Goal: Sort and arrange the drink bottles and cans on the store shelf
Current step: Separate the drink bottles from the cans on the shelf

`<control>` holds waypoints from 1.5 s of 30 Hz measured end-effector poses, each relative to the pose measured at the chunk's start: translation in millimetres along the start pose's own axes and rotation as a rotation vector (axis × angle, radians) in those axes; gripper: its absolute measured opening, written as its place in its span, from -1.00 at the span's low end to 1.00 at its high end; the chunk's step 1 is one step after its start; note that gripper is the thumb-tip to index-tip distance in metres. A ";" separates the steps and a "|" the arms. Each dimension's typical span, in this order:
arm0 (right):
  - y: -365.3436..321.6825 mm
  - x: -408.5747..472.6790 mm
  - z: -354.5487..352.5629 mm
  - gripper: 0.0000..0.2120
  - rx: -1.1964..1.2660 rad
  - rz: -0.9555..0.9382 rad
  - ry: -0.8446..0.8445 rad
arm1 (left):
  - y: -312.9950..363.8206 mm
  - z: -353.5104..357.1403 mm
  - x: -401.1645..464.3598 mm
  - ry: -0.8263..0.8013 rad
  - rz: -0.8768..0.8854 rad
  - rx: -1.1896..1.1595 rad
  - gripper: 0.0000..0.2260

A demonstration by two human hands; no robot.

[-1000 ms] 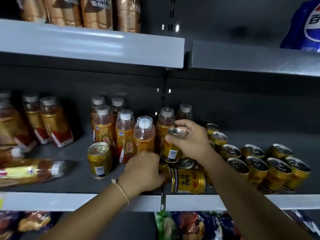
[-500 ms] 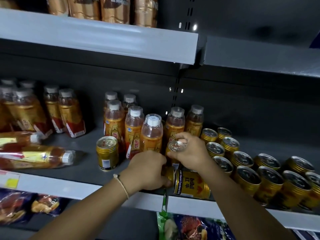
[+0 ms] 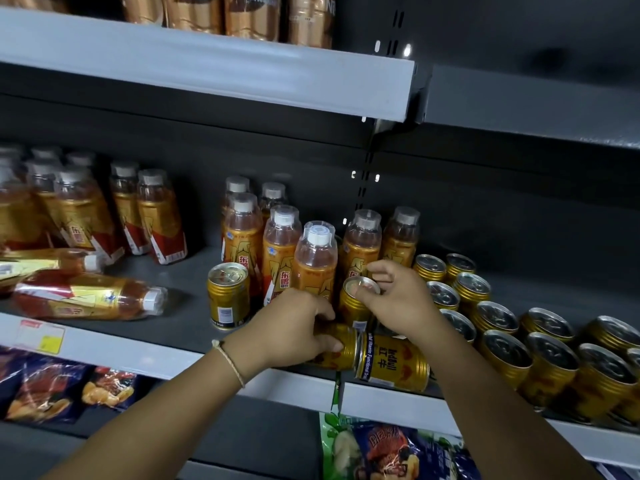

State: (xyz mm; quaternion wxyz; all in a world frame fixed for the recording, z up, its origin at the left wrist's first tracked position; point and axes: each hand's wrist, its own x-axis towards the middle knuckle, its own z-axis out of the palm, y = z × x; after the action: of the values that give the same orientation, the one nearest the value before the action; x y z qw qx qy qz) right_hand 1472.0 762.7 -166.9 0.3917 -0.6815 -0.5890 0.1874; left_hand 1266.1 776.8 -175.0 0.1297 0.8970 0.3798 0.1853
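On the dark middle shelf (image 3: 180,327), my right hand (image 3: 398,299) grips the top of an upright gold can (image 3: 353,303) in front of a cluster of standing orange drink bottles (image 3: 280,251). My left hand (image 3: 294,334) is closed around a gold can lying on its side (image 3: 341,348) at the shelf's front edge. A second toppled gold can (image 3: 394,362) lies end to end with it on the right. One more gold can (image 3: 228,296) stands alone to the left of my hands. Several upright gold cans (image 3: 540,344) fill the shelf's right side.
Two bottles lie on their sides (image 3: 90,296) at the left front, with more upright bottles (image 3: 86,209) behind them. The upper shelf (image 3: 207,64) carries brown bottles. Snack bags (image 3: 381,452) hang below the shelf edge.
The view has shifted left and closer. My right hand has lowered its upright can from mid-air down among the cans in front of the bottles. My left hand keeps its hold on the toppled can.
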 end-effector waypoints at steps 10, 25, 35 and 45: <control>-56.8 10.4 10.4 -0.36 0.152 -0.100 -0.073 | -21.3 -17.3 0.2 0.283 -0.216 0.153 -0.70; -65.9 20.1 37.5 -0.41 0.200 -0.044 0.109 | -25.7 -9.5 -0.7 0.303 -0.253 0.001 -0.54; -109.4 22.7 35.1 -0.53 0.386 -0.054 0.263 | -19.3 -49.3 -11.3 0.374 -0.175 -0.341 -0.42; -162.9 29.8 84.6 -0.36 0.450 0.016 0.085 | -81.0 -103.4 -40.4 0.262 -0.255 -0.478 -0.46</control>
State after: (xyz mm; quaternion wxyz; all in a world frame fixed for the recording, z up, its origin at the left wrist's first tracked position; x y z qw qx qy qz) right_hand 1311.5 817.3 -90.4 0.5569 -0.5888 -0.5099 0.2884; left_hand 1144.2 811.7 -121.8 0.3094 0.7547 0.4482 0.3658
